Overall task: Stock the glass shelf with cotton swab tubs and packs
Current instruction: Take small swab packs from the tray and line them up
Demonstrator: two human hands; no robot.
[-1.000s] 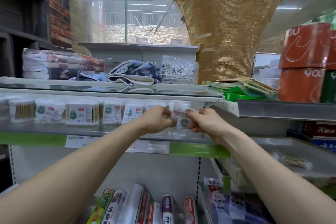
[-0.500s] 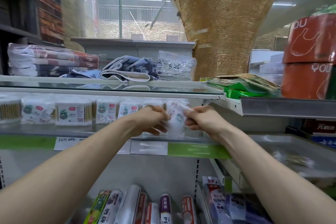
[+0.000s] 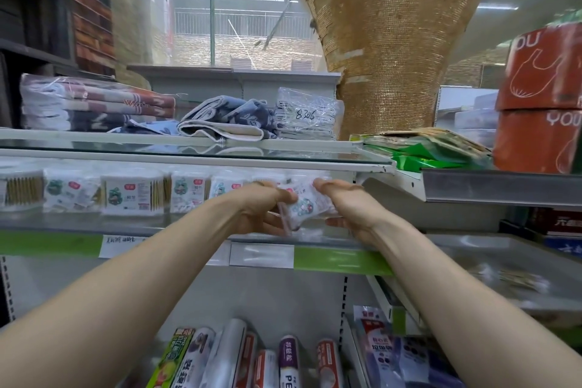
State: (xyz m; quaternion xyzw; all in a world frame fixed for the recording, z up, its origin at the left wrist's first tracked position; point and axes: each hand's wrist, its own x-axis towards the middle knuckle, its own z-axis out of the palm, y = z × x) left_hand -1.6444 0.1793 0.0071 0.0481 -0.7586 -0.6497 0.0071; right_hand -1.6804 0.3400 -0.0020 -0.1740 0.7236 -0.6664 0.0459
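Observation:
A clear plastic cotton swab pack point(image 3: 302, 206) with a green cartoon print is held tilted between both hands, just above the glass shelf point(image 3: 78, 224). My left hand point(image 3: 263, 206) grips its left edge, thumb on top. My right hand point(image 3: 345, 208) grips its right side. To the left, a row of several cotton swab tubs and packs point(image 3: 132, 192) stands on the shelf under the upper glass shelf point(image 3: 189, 151).
Folded towels point(image 3: 94, 104) and cloths point(image 3: 226, 120) lie on the upper shelf. Red boxes point(image 3: 541, 110) and green packs point(image 3: 422, 154) sit at the right. Rolls of wrap point(image 3: 236, 356) fill the shelf below. A metal shelf point(image 3: 504, 258) juts out at lower right.
The pack has tipped over from upright to slanted between my hands. Both hands dropped slightly toward the shelf's front edge.

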